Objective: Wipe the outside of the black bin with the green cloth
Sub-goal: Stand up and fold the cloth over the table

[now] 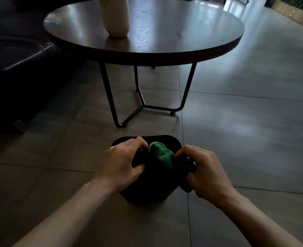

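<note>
A black bin (148,191) stands on the tiled floor just in front of me, low in the view. A bunched green cloth (162,155) lies over its top. My left hand (122,163) grips the cloth's left side, fingers curled over the bin's rim. My right hand (206,172) grips the cloth's right side, where a dark fold hangs down past the bin. The bin's near wall shows between my wrists; its far rim (165,138) peeks out behind the cloth.
A round wooden table (165,49) on thin black metal legs (109,97) stands right behind the bin, with a tall cream vase (116,16) on it. A dark sofa (13,50) fills the left. Open tiled floor stretches to the right.
</note>
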A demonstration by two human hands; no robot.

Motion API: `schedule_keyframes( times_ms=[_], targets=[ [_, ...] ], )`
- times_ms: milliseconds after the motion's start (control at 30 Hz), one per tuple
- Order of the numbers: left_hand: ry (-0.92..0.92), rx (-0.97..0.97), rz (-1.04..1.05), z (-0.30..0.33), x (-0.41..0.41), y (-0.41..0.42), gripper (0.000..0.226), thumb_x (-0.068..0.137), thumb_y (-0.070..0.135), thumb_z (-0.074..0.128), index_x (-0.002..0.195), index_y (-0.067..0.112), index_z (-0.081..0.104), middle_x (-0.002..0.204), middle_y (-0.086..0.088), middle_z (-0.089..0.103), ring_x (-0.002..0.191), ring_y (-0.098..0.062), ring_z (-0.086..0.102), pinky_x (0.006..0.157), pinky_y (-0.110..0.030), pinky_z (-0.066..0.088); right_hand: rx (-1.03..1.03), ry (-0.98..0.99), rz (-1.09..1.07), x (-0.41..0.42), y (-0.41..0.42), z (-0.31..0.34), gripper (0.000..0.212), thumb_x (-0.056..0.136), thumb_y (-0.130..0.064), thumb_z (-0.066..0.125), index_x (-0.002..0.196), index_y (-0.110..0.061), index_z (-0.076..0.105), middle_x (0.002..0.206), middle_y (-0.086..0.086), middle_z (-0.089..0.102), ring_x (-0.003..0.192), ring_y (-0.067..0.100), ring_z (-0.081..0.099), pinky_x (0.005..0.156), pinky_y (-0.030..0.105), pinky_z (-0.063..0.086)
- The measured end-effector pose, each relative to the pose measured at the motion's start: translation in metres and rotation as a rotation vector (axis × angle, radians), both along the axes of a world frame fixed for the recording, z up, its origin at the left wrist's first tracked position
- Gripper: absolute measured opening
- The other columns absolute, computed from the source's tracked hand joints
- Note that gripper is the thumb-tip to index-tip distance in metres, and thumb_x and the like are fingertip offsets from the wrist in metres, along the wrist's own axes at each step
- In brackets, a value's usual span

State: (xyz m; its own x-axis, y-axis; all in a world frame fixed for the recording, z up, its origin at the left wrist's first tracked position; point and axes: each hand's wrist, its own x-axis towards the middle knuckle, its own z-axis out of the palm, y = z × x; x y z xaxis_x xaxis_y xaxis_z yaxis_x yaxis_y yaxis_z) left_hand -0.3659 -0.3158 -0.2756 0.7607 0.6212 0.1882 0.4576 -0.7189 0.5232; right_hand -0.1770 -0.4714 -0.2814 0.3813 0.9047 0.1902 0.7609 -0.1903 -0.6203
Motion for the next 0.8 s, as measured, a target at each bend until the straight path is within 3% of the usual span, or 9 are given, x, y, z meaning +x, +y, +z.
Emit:
schedule_keyframes(
  times_ms=[200, 400, 533, 800],
  targets=[
    [0.055, -0.044, 0.003, 0.068, -0.004, 0.006, 0.036, 0.076, 0.026, 0.078, 0.103, 0.035, 0.057, 0.101, 0.017, 0.069, 0.092, -0.015, 0.069, 0.076, -0.039, 0.057, -0.024, 0.002, -0.049, -0.011, 0.004, 0.073, 0.049, 0.063, 0.007, 0.070, 0.093, -0.031, 0.066, 0.087, -0.012, 0.070, 0.079, 0.021, 0.066, 0.064, 0.043, 0.056],
    [0.084, -0.030, -0.011, 0.183, -0.016, 0.028, 0.035, 0.078, 0.029, 0.077, 0.106, 0.037, 0.056, 0.103, 0.017, 0.068, 0.093, -0.013, 0.069, 0.077, -0.038, 0.058, -0.041, -0.004, -0.055, -0.019, 0.026, 0.185, 0.041, 0.067, 0.003, 0.069, 0.091, -0.030, 0.065, 0.085, -0.014, 0.068, 0.077, 0.019, 0.065, 0.064, 0.043, 0.055],
    [0.021, 0.008, 0.004, 0.233, -0.027, 0.041, 0.036, 0.077, 0.030, 0.076, 0.106, 0.038, 0.055, 0.102, 0.018, 0.068, 0.091, -0.011, 0.069, 0.074, -0.035, 0.057, -0.014, -0.008, 0.000, -0.028, 0.041, 0.241, 0.040, 0.068, 0.002, 0.069, 0.091, -0.031, 0.063, 0.084, -0.013, 0.067, 0.077, 0.015, 0.064, 0.065, 0.042, 0.056],
    [-0.057, 0.009, 0.082, 0.342, -0.044, 0.045, 0.036, 0.074, 0.033, 0.079, 0.103, 0.037, 0.056, 0.095, 0.018, 0.068, 0.085, -0.011, 0.069, 0.073, -0.036, 0.056, 0.015, -0.035, 0.034, -0.045, 0.057, 0.352, 0.041, 0.059, -0.010, 0.059, 0.094, -0.030, 0.062, 0.090, -0.011, 0.069, 0.081, 0.024, 0.066, 0.067, 0.044, 0.056]
  ],
)
